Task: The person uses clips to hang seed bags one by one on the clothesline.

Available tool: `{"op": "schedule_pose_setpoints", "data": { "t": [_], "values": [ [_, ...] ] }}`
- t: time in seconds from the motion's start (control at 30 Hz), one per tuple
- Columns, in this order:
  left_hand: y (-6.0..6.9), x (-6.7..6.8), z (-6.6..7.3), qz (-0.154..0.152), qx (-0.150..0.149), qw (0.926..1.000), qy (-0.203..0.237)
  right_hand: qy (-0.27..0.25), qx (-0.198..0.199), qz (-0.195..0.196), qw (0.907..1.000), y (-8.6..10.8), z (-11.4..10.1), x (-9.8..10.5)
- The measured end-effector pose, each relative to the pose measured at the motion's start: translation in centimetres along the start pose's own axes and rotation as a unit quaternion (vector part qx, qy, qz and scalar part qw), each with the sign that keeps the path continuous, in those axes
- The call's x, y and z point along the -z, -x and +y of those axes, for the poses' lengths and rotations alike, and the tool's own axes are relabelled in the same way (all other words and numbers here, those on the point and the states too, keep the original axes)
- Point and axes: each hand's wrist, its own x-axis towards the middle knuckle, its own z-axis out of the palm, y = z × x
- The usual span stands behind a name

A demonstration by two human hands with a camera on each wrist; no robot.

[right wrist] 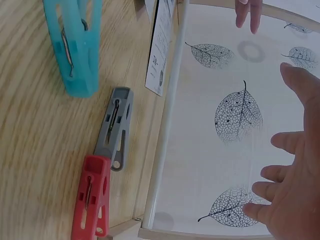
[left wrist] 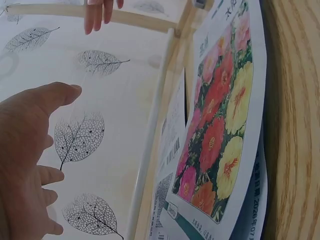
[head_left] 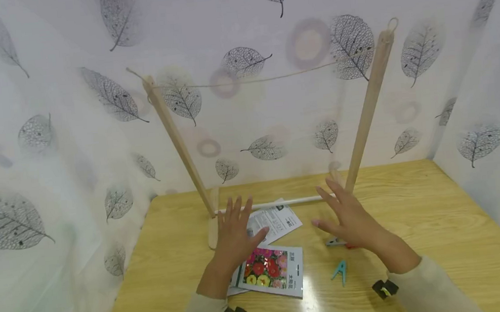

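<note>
Both hands hover over the table with fingers spread, holding nothing. The left hand is above the seed packets; the top one, a flower-picture packet, lies face up, and another packet lies behind it. My right hand hangs over the clothespins, partly hiding a grey clothespin and a red one. In the right wrist view the grey clothespin and the red clothespin lie end to end, near a teal clothespin. That teal clothespin lies nearer the front in the head view.
A wooden frame stands at the back, with a left post, a right post, a string tied between their tops and a white rod low between them. Leaf-patterned cloth surrounds the wooden table.
</note>
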Motion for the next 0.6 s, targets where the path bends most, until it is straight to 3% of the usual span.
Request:
{"op": "schedule_pose_setpoints", "data": {
  "t": [0.33,0.6],
  "values": [
    [0.8,0.1,0.4,-0.025,0.004,0.9993,0.028,-0.011,-0.014,-0.02,0.9996,1.1,-0.3,-0.5],
    [1.1,-0.8,0.2,-0.04,-0.005,0.9985,0.036,-0.022,-0.022,-0.035,0.9989,1.7,-0.3,-0.9]
  ]
}}
